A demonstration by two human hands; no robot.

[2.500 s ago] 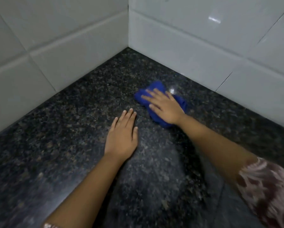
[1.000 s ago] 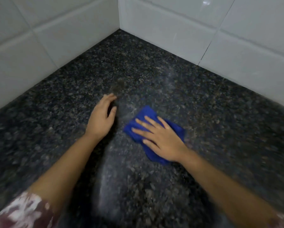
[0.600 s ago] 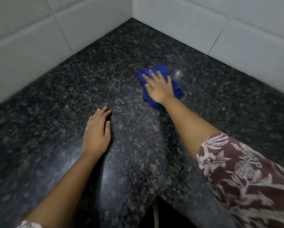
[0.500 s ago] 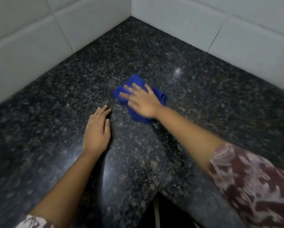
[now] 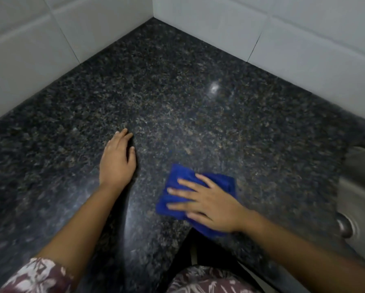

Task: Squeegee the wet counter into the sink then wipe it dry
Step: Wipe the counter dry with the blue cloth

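Note:
A dark speckled granite counter (image 5: 188, 98) fills the corner between two white tiled walls. My right hand (image 5: 207, 204) lies flat with fingers spread on a folded blue cloth (image 5: 177, 176), pressing it to the counter near the front inner edge. My left hand (image 5: 117, 161) rests palm down on the stone to the left of the cloth, holding nothing. A steel sink (image 5: 355, 187) shows at the right edge, with its drain (image 5: 344, 227) partly visible. No squeegee is in view.
White wall tiles (image 5: 219, 28) close off the counter at the back and left. The counter's front edge makes an inner corner (image 5: 188, 229) just below the cloth, with my patterned clothing (image 5: 209, 280) beneath it.
My right hand has dragged the blue cloth from the middle of the counter back toward the front edge and to the right. The left hand has stayed planted. The sink has come into view.

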